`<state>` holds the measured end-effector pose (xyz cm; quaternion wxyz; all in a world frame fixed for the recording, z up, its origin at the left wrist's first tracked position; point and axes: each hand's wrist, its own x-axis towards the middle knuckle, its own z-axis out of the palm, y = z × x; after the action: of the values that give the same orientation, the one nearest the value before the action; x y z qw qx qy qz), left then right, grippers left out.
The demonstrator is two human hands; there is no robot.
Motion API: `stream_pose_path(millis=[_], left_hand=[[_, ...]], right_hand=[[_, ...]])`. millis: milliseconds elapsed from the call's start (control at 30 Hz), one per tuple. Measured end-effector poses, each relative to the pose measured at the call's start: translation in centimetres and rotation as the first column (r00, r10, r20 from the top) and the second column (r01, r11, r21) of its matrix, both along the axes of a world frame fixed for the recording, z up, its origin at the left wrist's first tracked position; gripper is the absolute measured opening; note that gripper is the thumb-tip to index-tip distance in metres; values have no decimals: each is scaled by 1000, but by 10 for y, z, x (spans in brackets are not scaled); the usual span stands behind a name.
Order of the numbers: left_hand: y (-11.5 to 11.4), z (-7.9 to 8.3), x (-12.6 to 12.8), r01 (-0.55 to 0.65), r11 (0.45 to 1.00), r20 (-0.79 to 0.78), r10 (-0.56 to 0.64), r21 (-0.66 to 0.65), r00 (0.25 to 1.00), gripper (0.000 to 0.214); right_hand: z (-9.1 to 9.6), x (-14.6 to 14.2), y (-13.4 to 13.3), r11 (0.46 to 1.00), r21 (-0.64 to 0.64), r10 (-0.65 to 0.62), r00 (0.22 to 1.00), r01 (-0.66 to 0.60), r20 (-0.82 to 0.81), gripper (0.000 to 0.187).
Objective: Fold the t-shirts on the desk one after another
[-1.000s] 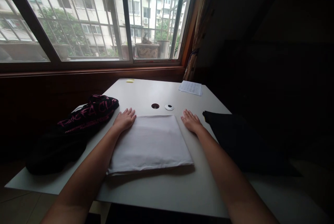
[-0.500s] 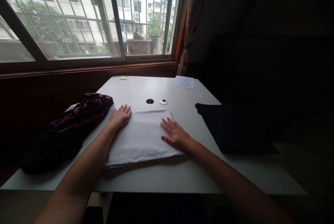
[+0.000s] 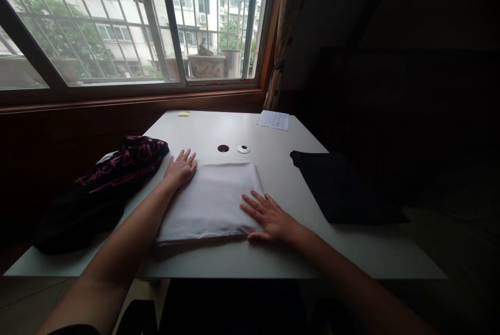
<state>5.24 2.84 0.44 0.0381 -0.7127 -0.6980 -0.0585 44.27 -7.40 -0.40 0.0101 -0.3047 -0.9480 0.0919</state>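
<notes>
A folded white cloth (image 3: 211,199) lies flat on the white table (image 3: 273,168) in front of me. My left hand (image 3: 180,167) rests open, fingers spread, on the cloth's far left corner. My right hand (image 3: 269,216) lies flat and open on the cloth's near right corner, fingers stretched toward the middle. Neither hand grips anything.
A crumpled black garment with pink lettering (image 3: 105,184) sits at the table's left. A folded black cloth (image 3: 339,189) lies at the right. A cable hole (image 3: 223,148) and its white cap (image 3: 242,149) are beyond the white cloth. Paper sheets (image 3: 274,120) and a yellow note (image 3: 183,113) lie near the window.
My right hand moved from the table beside the cloth's far right corner onto the cloth, then slid down to its near right corner. My left hand stayed put.
</notes>
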Motion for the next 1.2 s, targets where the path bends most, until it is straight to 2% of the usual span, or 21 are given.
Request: stream_pose_path(millis=[67, 133, 200, 267, 367, 500, 600, 700, 833, 933, 1067, 1200], left_hand=[[-13, 5, 19, 55, 991, -18, -53, 122, 998, 55], [-34, 8, 46, 176, 970, -25, -175, 169, 984, 53], [-61, 5, 77, 356, 922, -32, -356, 153, 934, 54], [-91, -3, 102, 483, 868, -24, -484, 117, 875, 56], [-130, -15, 114, 558, 828, -5, -558, 59, 830, 58], [-162, -12, 91, 624, 779, -4, -625, 57, 781, 59], [-179, -1, 67, 678, 733, -17, -678, 57, 735, 60], [-191, 3, 40, 706, 707, -40, -704, 41, 709, 61], [-204, 0, -1, 695, 711, -66, -693, 101, 718, 55], [-218, 5, -23, 669, 728, -93, -663, 150, 743, 43], [-236, 14, -29, 619, 759, -137, -604, 200, 785, 19], [-244, 15, -25, 595, 765, -188, -565, 248, 804, 11]], right_hand=[[-1, 0, 0, 1000, 27, 1, 1000, -1, 3, 83], [-2, 0, 0, 999, 43, 1, 1000, -1, -2, 78], [-4, -1, 1, 998, 58, -3, 1000, 4, -15, 73], [-5, -1, 0, 997, 78, -26, 999, 29, -36, 68], [-5, 0, -4, 992, 85, -90, 994, 95, -58, 63], [-7, 6, -8, 989, 67, -127, 990, 131, -53, 66], [-10, 12, -8, 989, 79, -118, 991, 123, -70, 68], [-11, 15, -8, 990, 85, -103, 992, 110, -75, 69], [-8, 16, -8, 991, 101, -81, 990, 93, -113, 67], [-5, 16, -9, 988, 142, -34, 983, 61, -182, 62], [0, 12, -14, 974, 221, 119, 946, -51, -303, 50], [6, 5, -21, 941, 311, 245, 898, -130, -366, 19]])
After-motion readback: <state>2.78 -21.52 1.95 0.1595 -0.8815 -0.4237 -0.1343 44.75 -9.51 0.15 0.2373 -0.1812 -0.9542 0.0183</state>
